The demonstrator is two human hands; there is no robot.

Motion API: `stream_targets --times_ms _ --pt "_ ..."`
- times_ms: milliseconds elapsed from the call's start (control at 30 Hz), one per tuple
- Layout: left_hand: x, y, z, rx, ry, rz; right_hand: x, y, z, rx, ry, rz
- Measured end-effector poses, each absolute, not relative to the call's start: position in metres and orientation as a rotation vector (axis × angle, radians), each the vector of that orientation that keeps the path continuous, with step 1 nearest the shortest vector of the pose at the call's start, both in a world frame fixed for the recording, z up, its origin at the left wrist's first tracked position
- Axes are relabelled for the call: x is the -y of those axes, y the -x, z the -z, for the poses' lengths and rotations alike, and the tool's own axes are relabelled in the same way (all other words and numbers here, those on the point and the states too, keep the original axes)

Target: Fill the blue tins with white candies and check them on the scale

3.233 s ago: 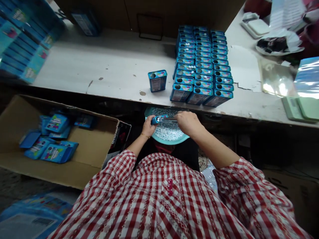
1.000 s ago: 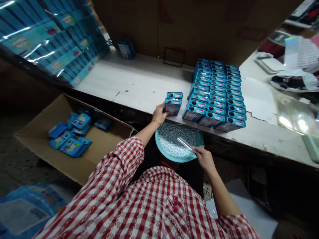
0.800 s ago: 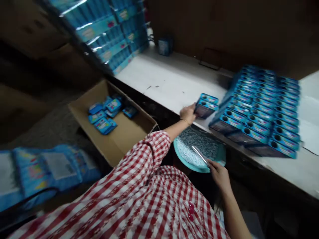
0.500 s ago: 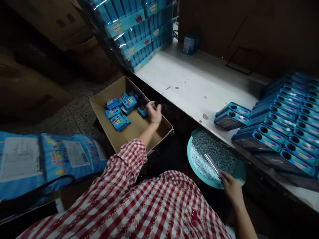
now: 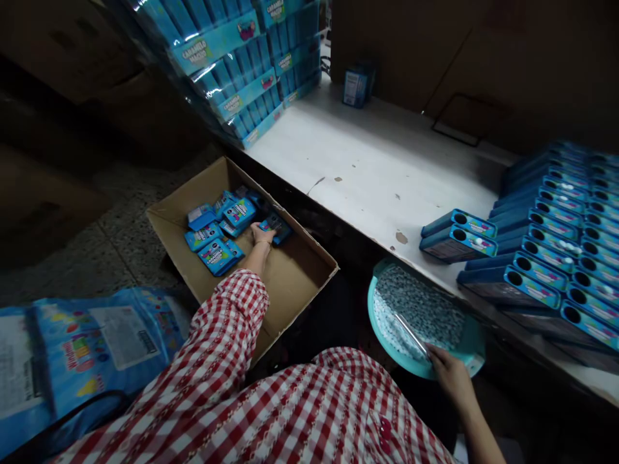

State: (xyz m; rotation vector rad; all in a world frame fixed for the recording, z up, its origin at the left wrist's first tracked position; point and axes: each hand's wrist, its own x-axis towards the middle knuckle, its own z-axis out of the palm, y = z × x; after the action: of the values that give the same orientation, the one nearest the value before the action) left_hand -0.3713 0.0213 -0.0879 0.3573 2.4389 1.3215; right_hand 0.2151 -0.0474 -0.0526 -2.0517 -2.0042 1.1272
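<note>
Left of me lie the speckled floor (image 5: 128, 248) and a blue printed bag (image 5: 111, 348); the chipped white surface (image 5: 358, 174) runs rightward. Inside the carton (image 5: 300, 274), a flat blue packet (image 5: 282, 231) touches my left hand (image 5: 262, 234), just right of it; whether that's gripping, I cannot tell. My right hand (image 5: 452, 372) clamps a shiny metal tool (image 5: 411, 332) over the pellet basin (image 5: 393, 353).

Left grip (image 5: 262, 234) now in carton (image 5: 294, 277), touching blue packet (image 5: 280, 229); box it held (image 5: 449, 247) set on table (image 5: 358, 169).
</note>
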Motion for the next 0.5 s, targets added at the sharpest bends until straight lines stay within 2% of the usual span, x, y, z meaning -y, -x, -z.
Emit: stream_targets --times_ms 100,233,400,500 --pt "-0.010 0.360 0.079 -2.361 -0.362 -1.437 0.042 -0.207 0.055 2.043 2.003 -1.135" --pt "0.007 0.345 0.031 -2.141 -0.678 -1.644 0.032 -0.202 0.059 2.157 2.023 -1.025" --pt "0.028 0.286 -0.044 -1.929 -1.258 -1.540 0.024 -0.201 0.049 2.473 2.141 -0.722" --pt "0.038 0.231 -0.064 -1.756 -1.410 -1.425 0.022 -0.201 0.033 2.609 2.218 -0.466"
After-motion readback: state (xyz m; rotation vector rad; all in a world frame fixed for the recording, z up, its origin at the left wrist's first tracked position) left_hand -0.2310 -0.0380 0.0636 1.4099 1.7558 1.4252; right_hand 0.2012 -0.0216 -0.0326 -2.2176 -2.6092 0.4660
